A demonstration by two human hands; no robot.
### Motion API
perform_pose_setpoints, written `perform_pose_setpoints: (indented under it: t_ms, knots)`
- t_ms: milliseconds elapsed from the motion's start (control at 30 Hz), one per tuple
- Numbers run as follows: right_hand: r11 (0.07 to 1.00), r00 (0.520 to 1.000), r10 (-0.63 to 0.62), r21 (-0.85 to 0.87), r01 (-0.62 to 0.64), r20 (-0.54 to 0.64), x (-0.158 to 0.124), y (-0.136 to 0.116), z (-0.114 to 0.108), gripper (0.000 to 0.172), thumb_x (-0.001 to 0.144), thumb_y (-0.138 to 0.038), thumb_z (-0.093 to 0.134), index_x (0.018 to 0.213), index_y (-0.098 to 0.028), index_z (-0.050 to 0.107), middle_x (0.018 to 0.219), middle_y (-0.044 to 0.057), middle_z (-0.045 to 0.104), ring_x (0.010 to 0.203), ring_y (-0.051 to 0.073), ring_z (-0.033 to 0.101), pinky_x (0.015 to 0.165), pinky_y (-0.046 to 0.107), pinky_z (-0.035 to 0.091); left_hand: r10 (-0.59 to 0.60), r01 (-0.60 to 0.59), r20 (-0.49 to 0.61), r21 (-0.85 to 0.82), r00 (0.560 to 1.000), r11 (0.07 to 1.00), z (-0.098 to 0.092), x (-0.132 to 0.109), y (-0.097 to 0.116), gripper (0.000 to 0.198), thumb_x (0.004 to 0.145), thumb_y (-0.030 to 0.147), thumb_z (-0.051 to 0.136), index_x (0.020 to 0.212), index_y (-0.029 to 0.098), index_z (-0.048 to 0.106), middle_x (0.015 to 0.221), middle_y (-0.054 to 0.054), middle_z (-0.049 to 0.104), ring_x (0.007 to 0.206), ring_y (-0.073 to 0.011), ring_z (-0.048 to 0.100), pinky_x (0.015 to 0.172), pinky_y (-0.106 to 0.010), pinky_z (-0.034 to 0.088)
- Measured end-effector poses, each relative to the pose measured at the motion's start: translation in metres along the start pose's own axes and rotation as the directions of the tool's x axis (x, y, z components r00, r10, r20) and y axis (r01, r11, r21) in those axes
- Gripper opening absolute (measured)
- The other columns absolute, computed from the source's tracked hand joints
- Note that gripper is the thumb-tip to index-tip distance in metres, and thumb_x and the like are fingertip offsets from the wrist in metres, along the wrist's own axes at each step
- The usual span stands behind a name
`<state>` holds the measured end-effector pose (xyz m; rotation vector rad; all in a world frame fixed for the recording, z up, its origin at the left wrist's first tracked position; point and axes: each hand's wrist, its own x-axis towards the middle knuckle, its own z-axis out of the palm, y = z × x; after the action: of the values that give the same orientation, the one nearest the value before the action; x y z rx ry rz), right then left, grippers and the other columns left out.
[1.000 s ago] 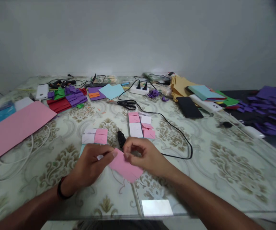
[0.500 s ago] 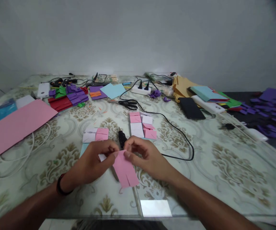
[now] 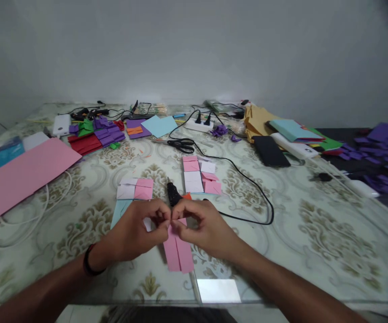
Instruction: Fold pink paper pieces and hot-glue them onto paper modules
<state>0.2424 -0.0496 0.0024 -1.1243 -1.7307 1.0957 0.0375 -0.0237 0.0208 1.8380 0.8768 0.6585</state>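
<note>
A folded pink paper strip (image 3: 179, 253) with a lengthwise slit hangs toward me from between my fingertips. My left hand (image 3: 143, 226) pinches its far edge with thumb and forefinger. Right beside it, my right hand (image 3: 202, 224) pinches the same edge, the fingertips of both hands meeting. Just beyond them lies a black-nosed glue gun (image 3: 173, 193), its body partly hidden by my right hand. To the left is a light blue sheet (image 3: 121, 208) bearing folded white and pink pieces (image 3: 143, 188). Another set of pink and white folded pieces (image 3: 193, 181) lies behind my right hand.
Black scissors (image 3: 181, 144) and a white power strip (image 3: 199, 125) lie farther back. The glue gun's black cord (image 3: 244, 168) loops to the right. A long pink sheet (image 3: 22, 179) covers the left side; a black phone-like slab (image 3: 271, 151) is at right.
Both hands have drawn together at the pink strip's far edge. The strip has turned straighter and its near end sits slightly lower. More of the glue gun's orange part shows.
</note>
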Motion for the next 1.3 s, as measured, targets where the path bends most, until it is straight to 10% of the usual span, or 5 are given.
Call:
perform_pose_setpoints:
  t_ms: [367, 1300]
  knots:
    - [0.993, 0.999, -0.006, 0.120, 0.012, -0.050, -0.001, -0.005, -0.009, 0.007, 0.085, -0.023, 0.068, 0.079, -0.020, 0.066, 0.073, 0.000, 0.068, 0.069, 0.014, 0.060, 0.066, 0.028, 0.045, -0.023, 0.023, 0.001, -0.205, 1.000, 0.978, -0.005, 0.001, -0.004, 0.007, 0.091, 0.022, 0.067, 0.087, 0.016, 0.069, 0.073, -0.001, 0.072, 0.066, -0.0122, 0.064, 0.064, -0.023, 0.049]
    - [0.994, 0.993, 0.029, 0.104, -0.017, -0.113, 0.003, -0.001, -0.007, 0.006, 0.084, -0.022, 0.066, 0.080, -0.019, 0.065, 0.075, -0.001, 0.066, 0.070, 0.014, 0.059, 0.066, 0.026, 0.045, -0.032, 0.032, -0.033, 0.006, 0.999, 0.999, -0.012, 0.008, -0.002, 0.009, 0.090, 0.021, 0.062, 0.082, 0.018, 0.060, 0.071, 0.004, 0.062, 0.066, -0.0108, 0.056, 0.065, -0.023, 0.043]
